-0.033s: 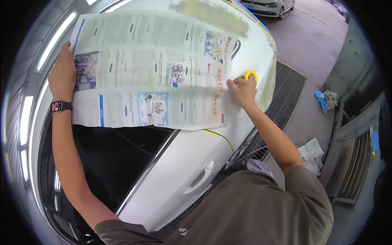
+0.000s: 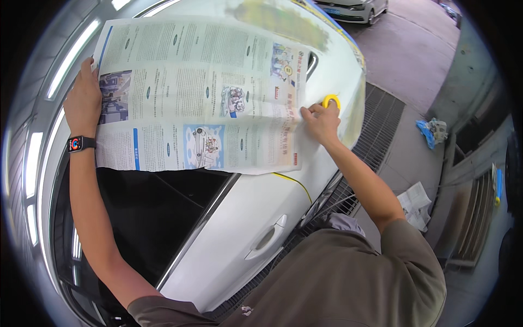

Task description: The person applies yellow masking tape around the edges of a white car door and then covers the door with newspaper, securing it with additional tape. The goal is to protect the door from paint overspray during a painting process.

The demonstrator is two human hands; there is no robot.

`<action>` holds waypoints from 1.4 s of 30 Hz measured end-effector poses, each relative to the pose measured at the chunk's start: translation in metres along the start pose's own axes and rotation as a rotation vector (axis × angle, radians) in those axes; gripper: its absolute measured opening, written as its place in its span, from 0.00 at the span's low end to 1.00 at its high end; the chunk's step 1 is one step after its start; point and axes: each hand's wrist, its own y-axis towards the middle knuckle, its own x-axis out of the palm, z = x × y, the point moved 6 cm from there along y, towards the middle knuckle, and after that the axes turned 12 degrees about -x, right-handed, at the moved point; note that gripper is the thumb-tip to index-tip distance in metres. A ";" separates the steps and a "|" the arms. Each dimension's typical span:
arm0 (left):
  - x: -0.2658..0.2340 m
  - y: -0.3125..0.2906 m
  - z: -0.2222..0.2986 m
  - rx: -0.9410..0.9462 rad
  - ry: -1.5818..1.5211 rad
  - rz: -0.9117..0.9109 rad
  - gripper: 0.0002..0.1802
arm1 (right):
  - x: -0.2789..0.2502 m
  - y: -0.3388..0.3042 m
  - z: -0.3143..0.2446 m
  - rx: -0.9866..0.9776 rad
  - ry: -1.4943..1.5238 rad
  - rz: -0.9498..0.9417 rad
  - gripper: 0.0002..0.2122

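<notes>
A wide newspaper sheet [image 2: 174, 98] is spread across the white car [image 2: 250, 212], over its upper side and the top of a dark window [image 2: 144, 201]. My left hand [image 2: 83, 103], with a watch on the wrist, is closed on the sheet's left edge. At the sheet's right edge, my right hand [image 2: 322, 122] has its fingers curled round a yellow roll of tape [image 2: 330, 101]. Its thumb and fingertips are beside the paper; whether they pinch the paper too, I cannot tell. A thin yellow tape strip [image 2: 292, 182] runs along a panel seam below the sheet.
The car's door handle [image 2: 267, 240] is nearest me. Above the sheet lies a greenish-yellow patch [image 2: 280, 24] on the bodywork. Floor grating [image 2: 376, 122] runs beside the car. Crumpled newspaper [image 2: 415, 204] and a blue-and-white bundle [image 2: 432, 133] lie on the right. Another car [image 2: 354, 8] stands beyond.
</notes>
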 end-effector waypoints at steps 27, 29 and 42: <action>-0.023 -0.011 0.114 -0.077 -0.468 -0.311 0.20 | -0.233 -0.042 0.048 0.276 0.828 -0.049 0.10; -0.009 -0.030 0.177 0.003 -0.305 -0.647 0.23 | -0.305 -0.049 0.043 0.051 0.684 0.072 0.08; -0.213 -0.022 0.641 1.458 -1.357 -1.563 0.31 | -0.553 -0.101 -0.084 -0.019 -0.325 0.227 0.06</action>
